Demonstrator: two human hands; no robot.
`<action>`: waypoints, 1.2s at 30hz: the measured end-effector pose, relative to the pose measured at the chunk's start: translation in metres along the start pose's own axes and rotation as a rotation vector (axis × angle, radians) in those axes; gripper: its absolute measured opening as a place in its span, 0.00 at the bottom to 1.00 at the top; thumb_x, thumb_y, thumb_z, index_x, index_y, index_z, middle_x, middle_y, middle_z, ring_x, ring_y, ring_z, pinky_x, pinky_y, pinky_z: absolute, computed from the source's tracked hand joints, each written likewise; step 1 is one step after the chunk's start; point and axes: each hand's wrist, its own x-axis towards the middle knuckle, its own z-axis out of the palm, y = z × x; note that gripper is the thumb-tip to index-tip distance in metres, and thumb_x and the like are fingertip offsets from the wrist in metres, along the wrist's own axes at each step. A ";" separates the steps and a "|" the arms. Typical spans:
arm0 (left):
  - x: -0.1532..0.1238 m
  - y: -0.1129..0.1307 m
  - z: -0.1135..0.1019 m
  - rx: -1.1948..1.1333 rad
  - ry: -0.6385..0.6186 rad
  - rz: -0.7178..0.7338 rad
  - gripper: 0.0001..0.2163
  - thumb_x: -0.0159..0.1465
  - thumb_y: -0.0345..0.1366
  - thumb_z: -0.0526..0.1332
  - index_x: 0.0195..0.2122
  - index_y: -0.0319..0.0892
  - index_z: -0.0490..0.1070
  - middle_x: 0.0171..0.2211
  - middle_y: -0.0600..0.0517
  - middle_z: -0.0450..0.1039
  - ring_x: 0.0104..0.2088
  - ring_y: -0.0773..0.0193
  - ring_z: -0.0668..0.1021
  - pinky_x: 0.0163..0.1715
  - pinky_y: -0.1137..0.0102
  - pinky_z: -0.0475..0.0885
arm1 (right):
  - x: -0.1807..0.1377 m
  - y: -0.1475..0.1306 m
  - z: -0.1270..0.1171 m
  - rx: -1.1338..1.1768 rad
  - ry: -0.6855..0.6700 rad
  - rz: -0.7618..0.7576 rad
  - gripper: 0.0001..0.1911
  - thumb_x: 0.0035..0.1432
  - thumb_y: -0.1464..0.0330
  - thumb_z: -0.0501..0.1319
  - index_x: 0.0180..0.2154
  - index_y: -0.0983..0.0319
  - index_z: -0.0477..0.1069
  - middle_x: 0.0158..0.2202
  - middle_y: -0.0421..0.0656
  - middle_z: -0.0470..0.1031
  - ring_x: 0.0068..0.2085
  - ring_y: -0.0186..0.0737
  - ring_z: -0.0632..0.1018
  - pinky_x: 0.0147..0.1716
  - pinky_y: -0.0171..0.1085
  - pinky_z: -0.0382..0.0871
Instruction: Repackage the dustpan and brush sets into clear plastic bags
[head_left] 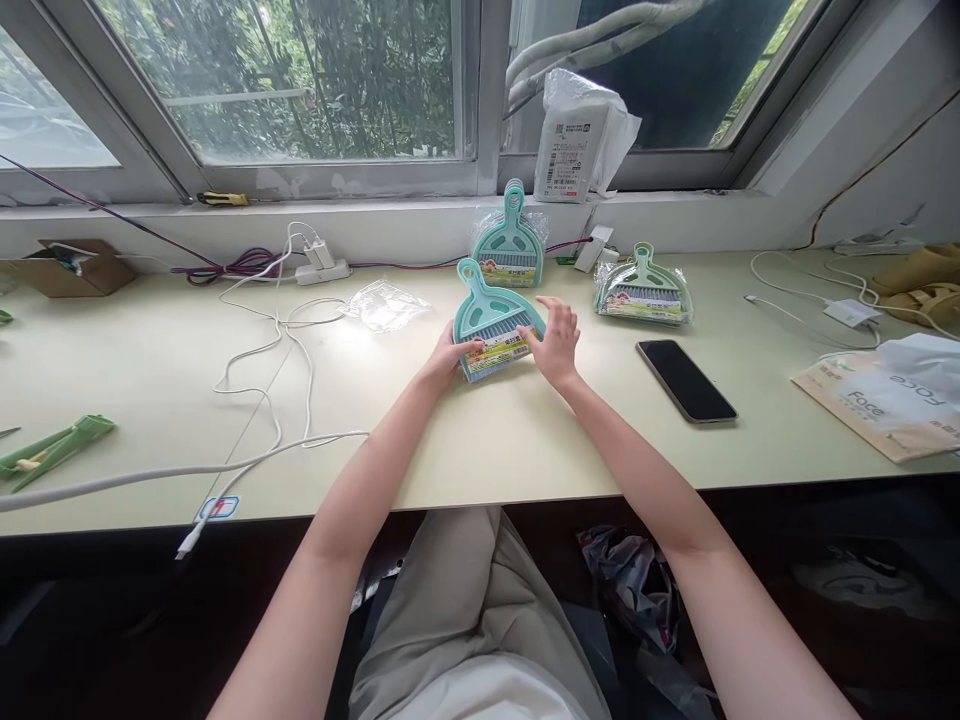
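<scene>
A mint-green dustpan and brush set, with a yellow printed label across its bristles, is held tilted just above the table in front of me. My left hand grips its lower left side, thumb over the label. At the right edge, my right hand has its thumb on the front of the set and its other fingers around the side, partly raised. Behind it, a stack of similar sets stands upright against the sill. Another wrapped stack leans low to the right.
A phone lies right of my hands, with a printed paper bag farther right. Clear plastic film and white cables lie to the left. A power strip, cardboard box and green object are farther left.
</scene>
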 end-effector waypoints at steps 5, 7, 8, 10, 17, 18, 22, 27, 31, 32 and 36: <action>0.001 0.002 -0.002 -0.064 0.100 0.026 0.29 0.49 0.28 0.69 0.52 0.45 0.63 0.47 0.48 0.73 0.49 0.54 0.76 0.52 0.55 0.71 | -0.002 -0.003 0.009 0.474 0.008 0.378 0.31 0.61 0.56 0.52 0.63 0.54 0.47 0.64 0.50 0.54 0.59 0.45 0.66 0.54 0.46 0.65; 0.001 0.003 -0.002 -0.075 0.108 0.037 0.30 0.50 0.28 0.68 0.54 0.46 0.62 0.48 0.48 0.73 0.49 0.54 0.76 0.52 0.56 0.71 | -0.005 -0.006 0.012 0.735 -0.192 0.466 0.27 0.60 0.56 0.54 0.59 0.53 0.54 0.60 0.48 0.62 0.57 0.44 0.70 0.51 0.45 0.69; 0.000 0.003 -0.002 -0.077 0.104 0.042 0.31 0.50 0.29 0.68 0.55 0.46 0.61 0.48 0.48 0.73 0.49 0.54 0.76 0.52 0.56 0.71 | -0.007 -0.009 0.014 0.855 -0.310 0.475 0.24 0.59 0.57 0.56 0.56 0.54 0.58 0.57 0.47 0.67 0.55 0.44 0.73 0.50 0.45 0.71; 0.000 0.004 -0.002 -0.076 0.081 0.051 0.32 0.51 0.30 0.69 0.57 0.46 0.60 0.49 0.48 0.73 0.49 0.54 0.77 0.51 0.56 0.72 | -0.011 -0.013 0.017 1.047 -0.468 0.460 0.19 0.57 0.60 0.60 0.49 0.55 0.64 0.51 0.43 0.73 0.50 0.42 0.76 0.50 0.44 0.72; -0.002 0.006 0.000 -0.053 0.021 0.026 0.33 0.50 0.30 0.70 0.57 0.46 0.61 0.48 0.47 0.74 0.47 0.54 0.77 0.51 0.55 0.71 | -0.017 -0.017 0.019 1.199 -0.399 0.550 0.12 0.53 0.67 0.64 0.40 0.58 0.67 0.44 0.39 0.77 0.40 0.38 0.81 0.49 0.43 0.75; -0.003 0.006 0.000 -0.043 0.018 0.023 0.33 0.50 0.31 0.70 0.57 0.46 0.61 0.48 0.47 0.74 0.47 0.54 0.77 0.51 0.55 0.71 | -0.017 -0.017 0.018 1.196 -0.391 0.559 0.11 0.53 0.68 0.64 0.40 0.58 0.67 0.44 0.39 0.78 0.39 0.38 0.81 0.49 0.44 0.75; -0.001 0.004 -0.001 -0.006 -0.010 0.031 0.31 0.49 0.33 0.71 0.55 0.47 0.64 0.48 0.48 0.74 0.47 0.54 0.77 0.50 0.56 0.72 | -0.019 -0.019 0.017 1.188 -0.356 0.571 0.11 0.53 0.68 0.65 0.38 0.58 0.67 0.42 0.39 0.78 0.38 0.39 0.82 0.47 0.45 0.76; 0.009 0.007 -0.012 0.112 0.096 -0.067 0.21 0.59 0.50 0.61 0.47 0.42 0.69 0.46 0.42 0.73 0.47 0.50 0.77 0.46 0.56 0.72 | -0.017 -0.016 0.018 1.193 -0.316 0.584 0.11 0.52 0.68 0.65 0.38 0.58 0.68 0.40 0.40 0.79 0.36 0.39 0.82 0.47 0.45 0.77; 0.009 0.015 -0.034 0.449 0.358 0.205 0.23 0.60 0.42 0.61 0.56 0.44 0.63 0.62 0.41 0.57 0.63 0.50 0.62 0.59 0.55 0.61 | -0.010 -0.005 0.018 1.192 -0.290 0.565 0.12 0.50 0.69 0.67 0.38 0.59 0.69 0.40 0.39 0.79 0.35 0.39 0.82 0.46 0.45 0.77; 0.007 0.017 -0.041 0.539 0.416 0.295 0.25 0.59 0.38 0.62 0.58 0.45 0.60 0.65 0.42 0.50 0.66 0.52 0.55 0.62 0.57 0.55 | -0.009 -0.002 0.018 1.189 -0.287 0.560 0.12 0.50 0.69 0.67 0.38 0.59 0.69 0.39 0.39 0.79 0.35 0.39 0.82 0.46 0.45 0.77; 0.004 0.022 -0.070 0.774 0.487 0.408 0.26 0.55 0.29 0.61 0.57 0.45 0.62 0.67 0.43 0.47 0.69 0.56 0.43 0.66 0.57 0.39 | -0.006 0.004 0.018 1.176 -0.289 0.566 0.12 0.50 0.69 0.67 0.38 0.59 0.69 0.37 0.39 0.79 0.34 0.40 0.82 0.45 0.45 0.77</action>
